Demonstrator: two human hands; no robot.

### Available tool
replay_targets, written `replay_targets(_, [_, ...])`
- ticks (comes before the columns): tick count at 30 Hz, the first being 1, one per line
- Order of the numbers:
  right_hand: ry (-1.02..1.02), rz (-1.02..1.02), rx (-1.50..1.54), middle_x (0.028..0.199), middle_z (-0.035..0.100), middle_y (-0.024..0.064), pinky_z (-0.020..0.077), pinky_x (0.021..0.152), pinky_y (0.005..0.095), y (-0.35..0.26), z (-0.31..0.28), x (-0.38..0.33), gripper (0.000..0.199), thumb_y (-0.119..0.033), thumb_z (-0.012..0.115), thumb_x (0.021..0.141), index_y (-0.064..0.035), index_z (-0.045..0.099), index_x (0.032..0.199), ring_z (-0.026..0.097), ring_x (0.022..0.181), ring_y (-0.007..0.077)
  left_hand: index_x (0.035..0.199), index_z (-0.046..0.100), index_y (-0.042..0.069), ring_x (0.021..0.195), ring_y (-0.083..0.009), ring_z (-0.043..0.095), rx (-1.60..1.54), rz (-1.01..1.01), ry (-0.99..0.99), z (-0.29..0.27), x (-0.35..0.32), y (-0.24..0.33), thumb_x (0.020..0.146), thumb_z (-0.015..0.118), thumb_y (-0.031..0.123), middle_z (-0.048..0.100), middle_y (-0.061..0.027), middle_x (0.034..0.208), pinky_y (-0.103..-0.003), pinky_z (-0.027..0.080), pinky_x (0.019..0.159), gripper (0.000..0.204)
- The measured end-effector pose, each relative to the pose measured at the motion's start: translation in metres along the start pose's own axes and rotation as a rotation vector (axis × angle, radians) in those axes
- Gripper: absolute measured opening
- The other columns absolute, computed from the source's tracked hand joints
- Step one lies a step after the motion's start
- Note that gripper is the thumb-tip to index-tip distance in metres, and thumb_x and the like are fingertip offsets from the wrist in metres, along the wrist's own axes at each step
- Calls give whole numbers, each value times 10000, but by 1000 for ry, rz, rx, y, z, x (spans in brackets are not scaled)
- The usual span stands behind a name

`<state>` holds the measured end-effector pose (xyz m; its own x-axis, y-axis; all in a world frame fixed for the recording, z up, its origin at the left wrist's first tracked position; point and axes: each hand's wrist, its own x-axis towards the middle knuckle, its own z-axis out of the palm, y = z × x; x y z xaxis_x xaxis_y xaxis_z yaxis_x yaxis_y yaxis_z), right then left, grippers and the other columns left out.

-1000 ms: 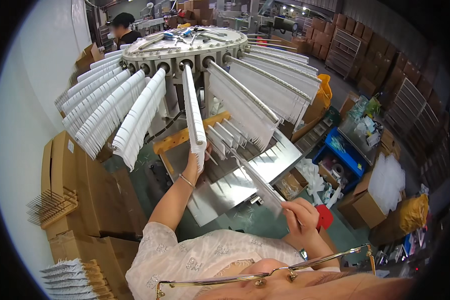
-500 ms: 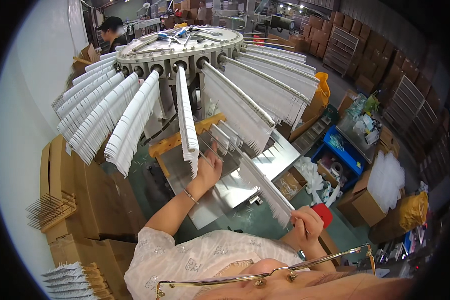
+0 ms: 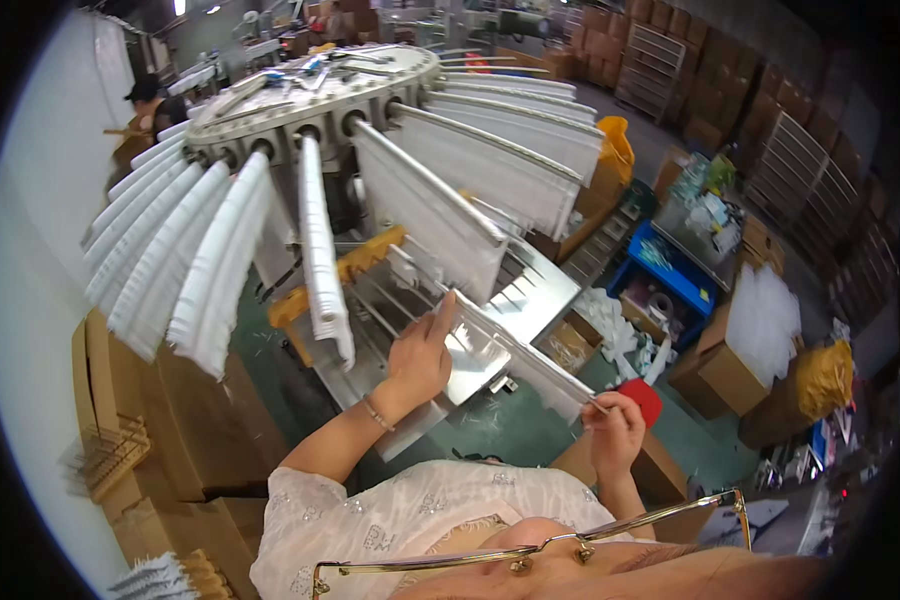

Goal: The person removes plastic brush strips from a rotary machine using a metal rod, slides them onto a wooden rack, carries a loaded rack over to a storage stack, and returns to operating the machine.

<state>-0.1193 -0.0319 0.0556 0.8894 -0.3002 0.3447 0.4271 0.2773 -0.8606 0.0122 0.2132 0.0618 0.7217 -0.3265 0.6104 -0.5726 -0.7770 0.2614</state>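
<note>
1 white-fringed rod (image 3: 522, 347): R hand (image 3: 616, 424) pinches near end; L hand (image 3: 422, 358) farther up w/ finger grip unclear.

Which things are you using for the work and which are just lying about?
Seemingly for the work:
right hand, gripping the rod with white pieces
left hand, at the rod
metal table
yellow-brown rack
round machine

Seemingly just lying about:
blue bin
red object
yellow bag, far right

Beneath the left hand (image 3: 423, 362) stretches a steel table (image 3: 475, 368), with a wooden rack (image 3: 372, 256) along its edge ahead of that hand, while the green floor (image 3: 470, 430) bears a carton (image 3: 712, 396) beyond the right hand (image 3: 615, 425), rightward.
</note>
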Motion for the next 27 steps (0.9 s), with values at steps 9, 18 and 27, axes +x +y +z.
replay_targets(9, [196,123,287,649,542,87,378,487,241,-19,-95,21,264,-225,411,843,10,529,871,460,529,133,1082,508,14,650,-219,478,-715,177,-37,13,61,39,795,448,-12,499,-113,784,-267,400,601,294])
replay_targets(18, [64,47,-79,561,451,-8,295,436,181,-16,-220,174,325,-289,424,884,-6,554,791,400,478,58,1047,522,15,579,-35,379,-1171,-305,-50,123,132,105,825,445,25,433,34,647,-174,324,519,235])
replay_targets(27, [-32,58,-178,514,341,-45,186,421,191,-19,-291,284,319,-301,444,873,-22,544,756,278,458,38,1079,486,19,574,-31,374,-1204,-395,-5,194,197,137,843,465,65,415,37,661,-165,301,495,241])
